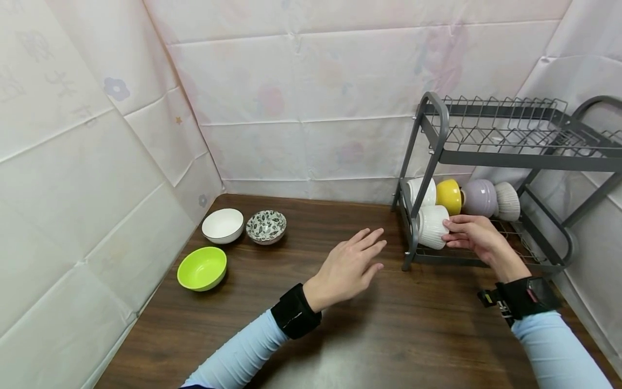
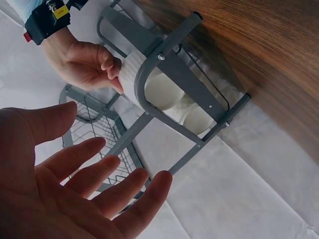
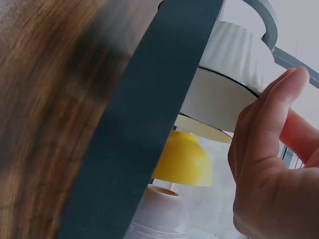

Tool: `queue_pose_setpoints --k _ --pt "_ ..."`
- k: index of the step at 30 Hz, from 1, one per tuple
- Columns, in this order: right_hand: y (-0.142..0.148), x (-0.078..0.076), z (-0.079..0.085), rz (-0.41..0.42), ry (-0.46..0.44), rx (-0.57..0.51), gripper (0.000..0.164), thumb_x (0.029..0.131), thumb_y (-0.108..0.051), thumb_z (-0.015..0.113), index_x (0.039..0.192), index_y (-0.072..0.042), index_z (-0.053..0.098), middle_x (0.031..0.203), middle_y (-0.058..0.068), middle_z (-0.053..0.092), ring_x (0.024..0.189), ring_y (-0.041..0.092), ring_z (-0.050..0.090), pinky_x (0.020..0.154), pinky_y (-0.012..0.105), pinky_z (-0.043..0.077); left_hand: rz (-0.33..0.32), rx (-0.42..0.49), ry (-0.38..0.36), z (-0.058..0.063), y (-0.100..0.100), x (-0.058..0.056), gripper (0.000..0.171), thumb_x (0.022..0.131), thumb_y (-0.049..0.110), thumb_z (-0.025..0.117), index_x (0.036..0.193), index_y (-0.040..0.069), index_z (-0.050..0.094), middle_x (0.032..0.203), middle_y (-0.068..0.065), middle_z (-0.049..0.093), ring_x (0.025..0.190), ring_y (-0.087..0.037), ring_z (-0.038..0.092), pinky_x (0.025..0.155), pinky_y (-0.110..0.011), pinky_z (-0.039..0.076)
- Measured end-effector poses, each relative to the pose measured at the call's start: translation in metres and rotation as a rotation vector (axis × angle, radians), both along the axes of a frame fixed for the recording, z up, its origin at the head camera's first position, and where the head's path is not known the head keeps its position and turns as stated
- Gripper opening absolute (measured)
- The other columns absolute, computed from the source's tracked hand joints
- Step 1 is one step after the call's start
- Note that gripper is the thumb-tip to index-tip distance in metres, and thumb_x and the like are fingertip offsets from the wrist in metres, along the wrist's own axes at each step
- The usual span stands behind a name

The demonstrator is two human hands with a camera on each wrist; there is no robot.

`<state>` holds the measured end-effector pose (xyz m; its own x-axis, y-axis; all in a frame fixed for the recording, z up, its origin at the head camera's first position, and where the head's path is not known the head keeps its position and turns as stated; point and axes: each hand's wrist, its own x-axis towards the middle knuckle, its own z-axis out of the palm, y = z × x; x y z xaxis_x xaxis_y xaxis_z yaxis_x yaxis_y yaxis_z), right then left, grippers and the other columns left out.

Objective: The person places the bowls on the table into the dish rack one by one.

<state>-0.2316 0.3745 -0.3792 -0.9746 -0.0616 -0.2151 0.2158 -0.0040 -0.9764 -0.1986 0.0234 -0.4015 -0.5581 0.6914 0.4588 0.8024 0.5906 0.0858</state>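
My right hand [image 1: 473, 237] pinches the rim of a white ribbed bowl [image 1: 432, 227], which lies on its side at the front left of the dish rack's lower tier. In the right wrist view, the fingers [image 3: 264, 119] are at the rim of this ribbed bowl [image 3: 239, 55], its opening facing the hand. My left hand [image 1: 346, 266] hovers over the table, left of the rack, fingers spread and holding nothing. Behind the gripped bowl stand a white bowl [image 1: 424, 190], a yellow bowl [image 1: 449, 196], a lavender bowl [image 1: 480, 198] and a pale ribbed bowl [image 1: 507, 201], all tipped sideways.
The two-tier dark grey dish rack [image 1: 515, 160] occupies the right of the wooden table [image 1: 311, 324]. On the left sit a white bowl [image 1: 222, 225], a patterned bowl [image 1: 266, 226] and a lime green bowl [image 1: 202, 268], all upright. Pale cloth walls [image 1: 291, 108] enclose the table's back and sides.
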Motion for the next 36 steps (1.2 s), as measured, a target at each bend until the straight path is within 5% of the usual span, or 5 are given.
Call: queue_pose_setpoints --k 12,22,28,36 --pt "-0.011 0.006 0.0 -0.029 0.087 0.38 0.038 0.107 -0.021 0.064 0.124 0.011 0.051 0.085 0.004 0.075 0.074 0.012 0.075 0.062 0.032 0.062 -0.007 -0.003 -0.019 -0.003 -0.002 0.002 0.047 0.106 0.034 0.066 0.147 0.012 0.063 0.161 -0.005 0.048 0.147 -0.026 0.046 0.111 -0.038 0.047" --pt "-0.014 0.018 -0.007 -0.073 0.189 0.514 0.047 0.106 -0.026 0.067 0.131 0.011 0.051 0.099 0.01 0.073 0.076 0.013 0.074 0.06 0.036 0.062 0.016 -0.015 -0.024 -0.003 -0.005 0.003 0.046 0.106 0.036 0.064 0.147 0.015 0.063 0.16 -0.006 0.049 0.147 -0.026 0.046 0.11 -0.041 0.047" --pt "-0.027 0.032 0.0 -0.206 0.356 0.657 0.051 0.104 -0.026 0.068 0.14 0.007 0.051 0.117 0.025 0.064 0.074 0.006 0.071 0.056 0.034 0.061 0.023 -0.002 -0.041 -0.002 -0.009 0.003 0.046 0.106 0.035 0.065 0.147 0.014 0.063 0.159 -0.008 0.051 0.144 -0.029 0.049 0.111 -0.042 0.046" --pt "-0.077 0.06 0.014 -0.459 0.685 0.737 0.026 0.092 -0.009 0.081 0.115 -0.002 0.072 0.095 0.011 0.071 0.071 -0.004 0.061 0.062 0.011 0.047 0.048 0.026 -0.067 -0.002 -0.019 0.003 0.045 0.106 0.034 0.065 0.146 0.013 0.064 0.157 -0.008 0.052 0.142 -0.029 0.052 0.112 -0.043 0.046"
